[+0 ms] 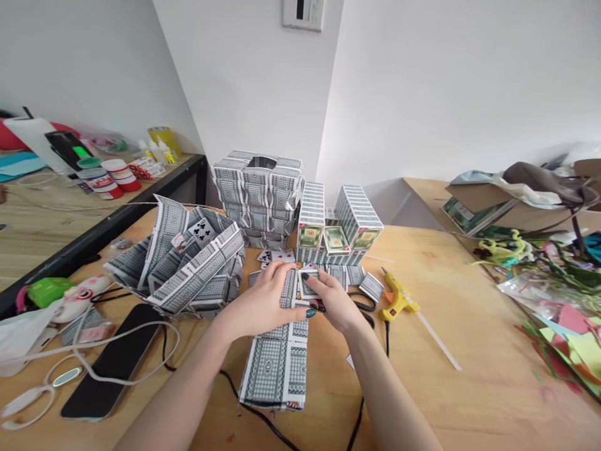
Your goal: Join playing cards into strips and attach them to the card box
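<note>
A long box-like piece built of playing cards (267,369) with grey patterned backs lies in front of me on the table. Across its far part is my left hand (258,304), its thumb on the right side and its fingers over the far end, gripping it. My right hand (334,302) pinches a playing card (308,285), patterned back up, against that piece's right side. Thumb and fingertips of both hands nearly meet there. Behind them lie loose cards (282,256), some face up. The underside of the held card is hidden.
A yellow glue gun (397,299) lies at right, its black cord running towards me. Card boxes (359,216) and a tall card structure (263,197) stand behind. A folded card construction (192,263), a phone (115,360) and white cables are left; craft scraps (563,351) lie far right.
</note>
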The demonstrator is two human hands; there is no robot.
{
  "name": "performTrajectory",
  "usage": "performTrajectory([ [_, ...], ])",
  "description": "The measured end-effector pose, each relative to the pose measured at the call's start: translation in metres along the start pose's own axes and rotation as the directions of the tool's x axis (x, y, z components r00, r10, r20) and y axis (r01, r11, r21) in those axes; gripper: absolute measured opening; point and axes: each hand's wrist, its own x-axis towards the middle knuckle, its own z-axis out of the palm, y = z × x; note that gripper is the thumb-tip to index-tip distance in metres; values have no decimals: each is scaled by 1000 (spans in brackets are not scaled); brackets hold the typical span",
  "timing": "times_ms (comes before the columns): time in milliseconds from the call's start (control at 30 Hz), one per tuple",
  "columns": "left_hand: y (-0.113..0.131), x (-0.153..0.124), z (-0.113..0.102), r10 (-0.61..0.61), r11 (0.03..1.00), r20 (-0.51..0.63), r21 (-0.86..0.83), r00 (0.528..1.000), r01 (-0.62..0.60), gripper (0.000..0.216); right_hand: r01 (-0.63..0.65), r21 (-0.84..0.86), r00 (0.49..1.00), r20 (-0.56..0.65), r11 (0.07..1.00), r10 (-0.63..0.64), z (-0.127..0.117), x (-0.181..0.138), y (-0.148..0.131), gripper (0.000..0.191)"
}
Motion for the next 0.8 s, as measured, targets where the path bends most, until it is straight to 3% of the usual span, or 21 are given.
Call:
performTrajectory([
  [200, -2, 2, 2, -5, 1000, -27, -9, 1000, 5, 73, 57, 37, 996, -69, 998, -54, 7, 2, 7, 28],
  [467, 1, 2, 2, -3, 1000, -43, 15, 999, 4, 72, 56, -198, 960, -258, 979, -108, 5, 8, 18, 25],
  [633, 2, 2, 4, -12, 1000, -40, 18, 999, 12, 74, -30, -242, 964, -264, 970, -36, 5, 5, 9, 23],
  [800, 1, 2, 3, -26, 1000, -21, -3, 999, 26, 73, -72, -106, 981, -189, 992, 51, 7, 0, -2, 25],
])
